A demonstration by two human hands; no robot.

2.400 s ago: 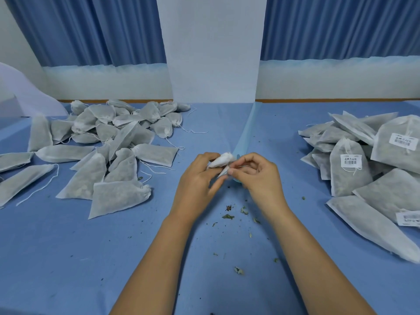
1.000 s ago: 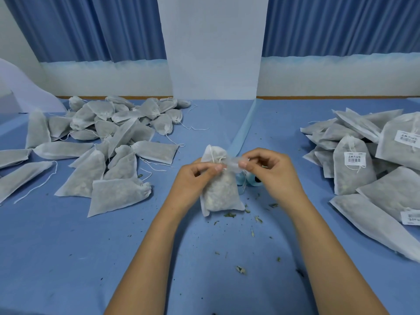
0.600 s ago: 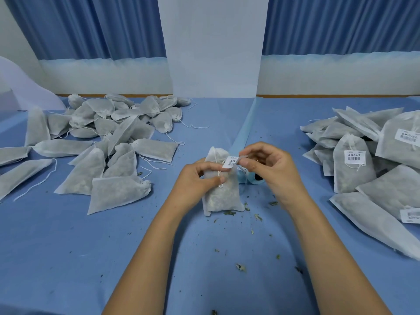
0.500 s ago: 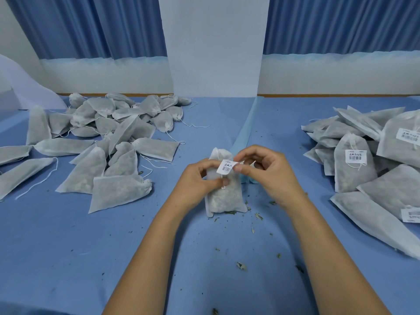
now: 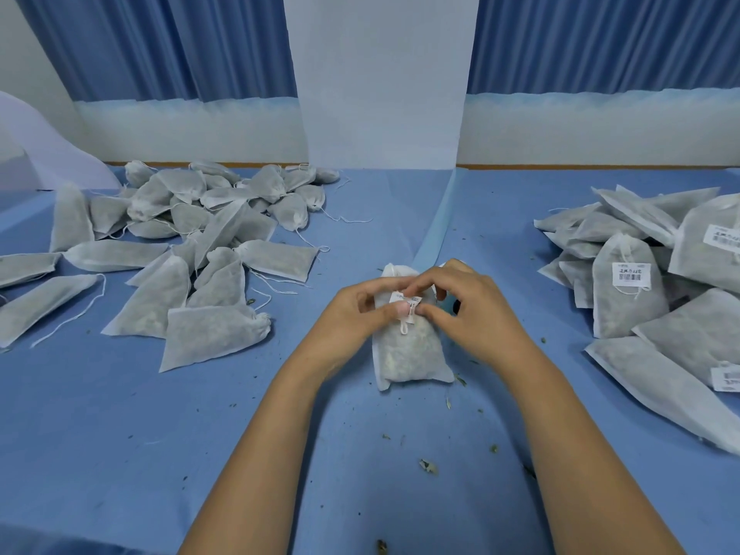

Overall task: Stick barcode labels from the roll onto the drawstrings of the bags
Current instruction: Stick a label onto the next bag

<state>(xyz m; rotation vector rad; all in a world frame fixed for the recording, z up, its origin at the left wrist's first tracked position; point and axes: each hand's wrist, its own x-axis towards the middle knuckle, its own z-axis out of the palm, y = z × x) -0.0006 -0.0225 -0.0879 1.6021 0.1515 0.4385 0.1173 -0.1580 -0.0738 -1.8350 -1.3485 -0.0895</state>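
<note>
A white drawstring bag [image 5: 408,354] filled with dried herbs lies on the blue table in front of me. A small barcode label [image 5: 405,301] sits folded over its drawstring [image 5: 403,326] near the bag's neck. My left hand [image 5: 356,314] pinches the label with thumb and forefinger from the left. My right hand [image 5: 468,310] pinches the same label from the right. The label roll is hidden behind my right hand; only its blue backing strip [image 5: 436,230] shows, running toward the far wall.
A heap of unlabelled bags [image 5: 180,250] with loose strings covers the left of the table. Labelled bags [image 5: 656,282] are stacked at the right. Herb crumbs [image 5: 427,466] are scattered between my forearms. A white panel [image 5: 380,82] stands at the back.
The bag came from between my hands down onto the table. My right hand brought a label over from the roll, and both hands now press it round the drawstring.
</note>
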